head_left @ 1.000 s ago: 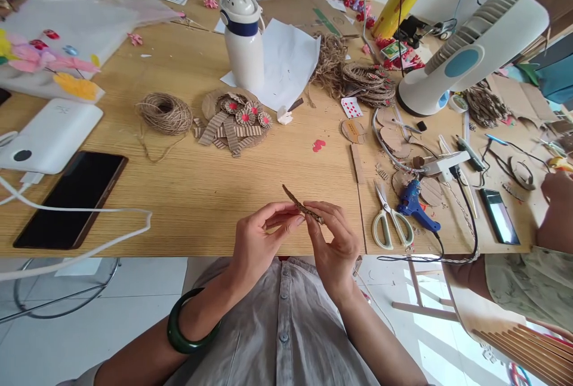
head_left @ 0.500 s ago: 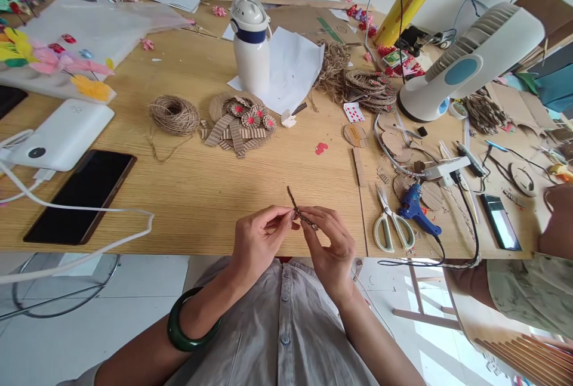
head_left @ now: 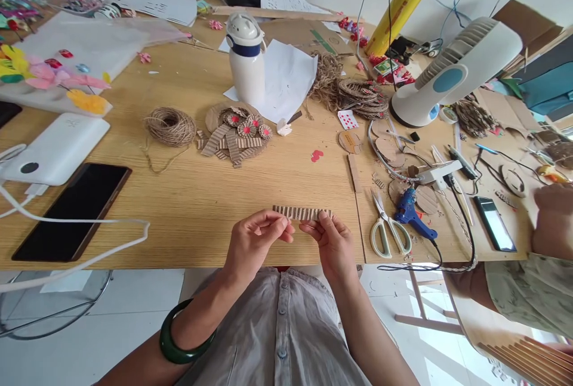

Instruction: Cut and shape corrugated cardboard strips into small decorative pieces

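A short strip of corrugated cardboard (head_left: 302, 213) is held level above the table's front edge, its ribbed face showing. My left hand (head_left: 257, 243) pinches it near its left end, and my right hand (head_left: 333, 243) grips the right end between thumb and fingers. Beyond the hands lies a round cardboard piece with ribbed strips and red-centred rosettes (head_left: 235, 135). A roll of twine (head_left: 170, 126) is left of that piece. Small red paper scraps (head_left: 317, 155) rest on the wood behind the strip.
Scissors (head_left: 388, 228) and a blue glue gun (head_left: 414, 216) lie to the right, near a white fan (head_left: 452, 76). A white bottle (head_left: 247, 67) stands at the back. At left are a phone (head_left: 71, 210), power bank (head_left: 58, 147) and cable. Another person's arm (head_left: 553, 219) is far right.
The strip, seen edge-on and slanted before, is now level with its ribbed face showing. My hands have spread slightly apart, and the other person's hand at far right has shifted. The whole view has moved a little.
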